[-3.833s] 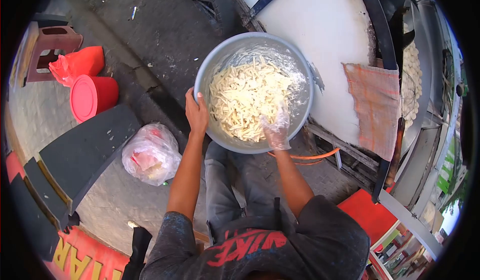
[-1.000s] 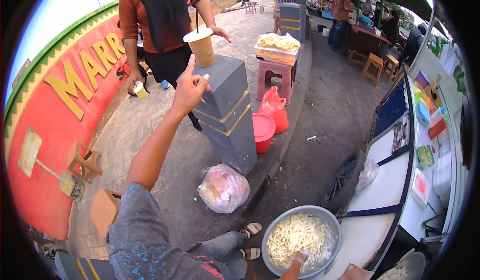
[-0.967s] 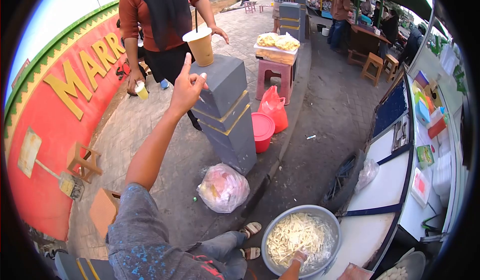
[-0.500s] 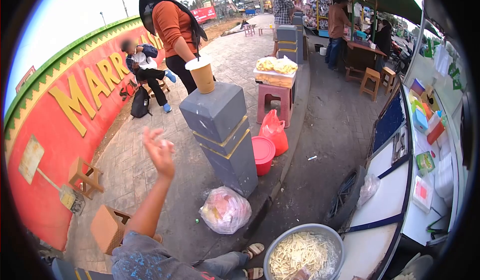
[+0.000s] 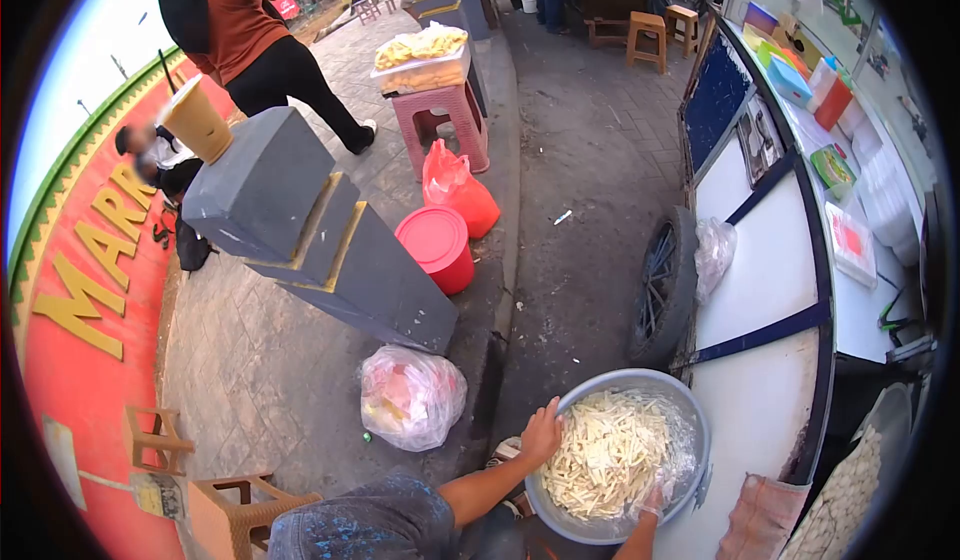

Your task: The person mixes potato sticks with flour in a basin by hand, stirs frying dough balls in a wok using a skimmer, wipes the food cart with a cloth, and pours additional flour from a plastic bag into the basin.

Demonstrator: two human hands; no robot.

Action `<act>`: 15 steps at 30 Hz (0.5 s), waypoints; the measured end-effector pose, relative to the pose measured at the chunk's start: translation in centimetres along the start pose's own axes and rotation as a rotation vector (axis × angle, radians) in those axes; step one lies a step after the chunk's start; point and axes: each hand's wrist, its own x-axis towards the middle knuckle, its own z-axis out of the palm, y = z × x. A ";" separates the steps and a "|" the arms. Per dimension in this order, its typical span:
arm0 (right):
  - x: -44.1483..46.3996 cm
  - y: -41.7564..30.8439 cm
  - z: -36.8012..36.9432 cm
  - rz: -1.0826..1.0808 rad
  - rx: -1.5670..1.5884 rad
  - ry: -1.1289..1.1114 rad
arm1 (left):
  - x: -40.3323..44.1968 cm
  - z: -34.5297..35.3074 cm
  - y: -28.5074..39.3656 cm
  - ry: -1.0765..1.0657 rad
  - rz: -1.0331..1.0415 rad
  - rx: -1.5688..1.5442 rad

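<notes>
A grey basin on the ground holds a heap of pale cut sticks, like raw potato fries. Clear plastic lines its right side. My left hand is closed over the basin's left rim. At the lower right inside the basin, my right hand reaches down to the edge of the sticks; its fingers are blurred and partly hidden, so their grip is unclear.
A white cart with a wheel stands close on the right. Left of the basin are a full plastic bag, a grey post bearing a cup, and a red lidded bucket. A person stands beyond.
My left hand has come down from its raised place at the left onto the basin rim. My right hand has come into view in the basin. The view has turned right and down.
</notes>
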 end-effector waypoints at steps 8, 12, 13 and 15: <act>6.0 -0.9 6.8 0.233 0.359 -0.127 | 1.6 0.9 -1.7 -0.028 0.089 -0.172; 7.6 -0.8 10.0 0.030 -0.029 -0.151 | 1.2 0.8 -1.8 0.004 0.136 -0.148; 6.7 -2.7 11.3 -0.036 -0.245 -0.175 | 1.4 1.1 -2.3 0.001 0.146 -0.155; 4.5 -5.9 12.8 -0.186 -0.658 -0.212 | 1.4 -0.1 -2.1 -0.069 0.127 -0.170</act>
